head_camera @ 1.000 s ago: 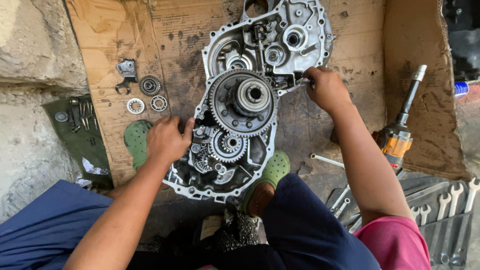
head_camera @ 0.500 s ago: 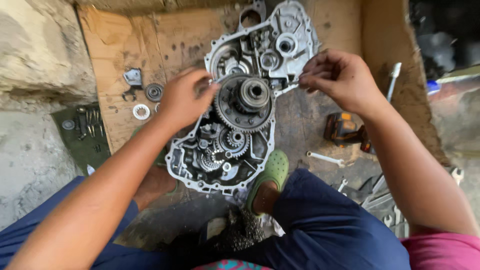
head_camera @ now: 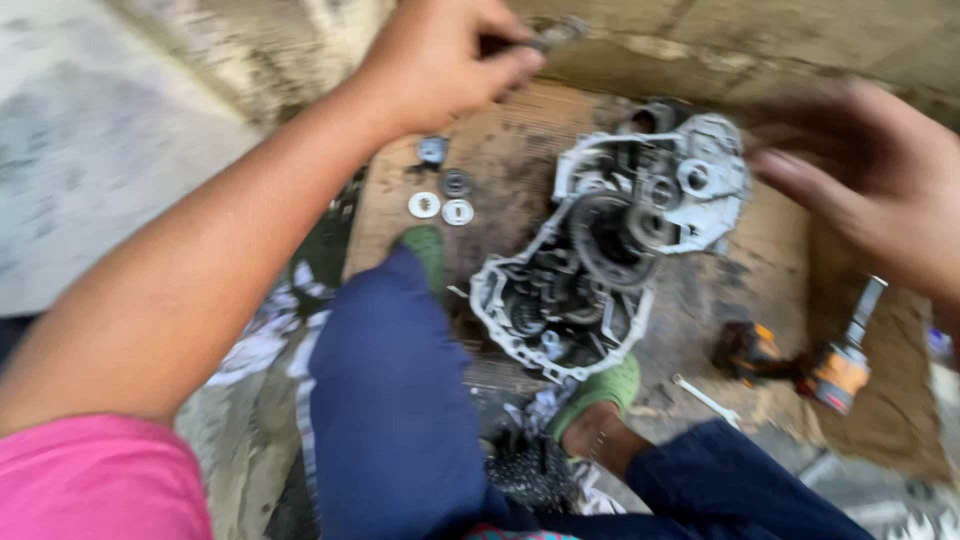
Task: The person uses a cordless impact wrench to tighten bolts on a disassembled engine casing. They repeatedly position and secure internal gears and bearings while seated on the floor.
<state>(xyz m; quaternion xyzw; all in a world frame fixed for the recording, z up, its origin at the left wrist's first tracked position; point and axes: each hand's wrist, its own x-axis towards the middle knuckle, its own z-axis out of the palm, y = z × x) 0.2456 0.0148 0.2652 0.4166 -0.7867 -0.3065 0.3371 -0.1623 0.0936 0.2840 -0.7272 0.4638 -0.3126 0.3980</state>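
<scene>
The engine case (head_camera: pixel 610 255) lies open on the cardboard (head_camera: pixel 510 150), gears up, between the person's knees. The left hand (head_camera: pixel 440 60) is raised above it, fingers pinched on a small metal part (head_camera: pixel 555 32). The right hand (head_camera: pixel 860 180), blurred, hovers with fingers loosely spread beside the case. Washers (head_camera: pixel 440 205) lie nearby.

The engine case (head_camera: pixel 610 270) lies in the middle of the cardboard sheet (head_camera: pixel 510 160). Three round washers (head_camera: pixel 440 205) lie near its left edge. The power tool (head_camera: pixel 800 365) lies near its right edge.
</scene>
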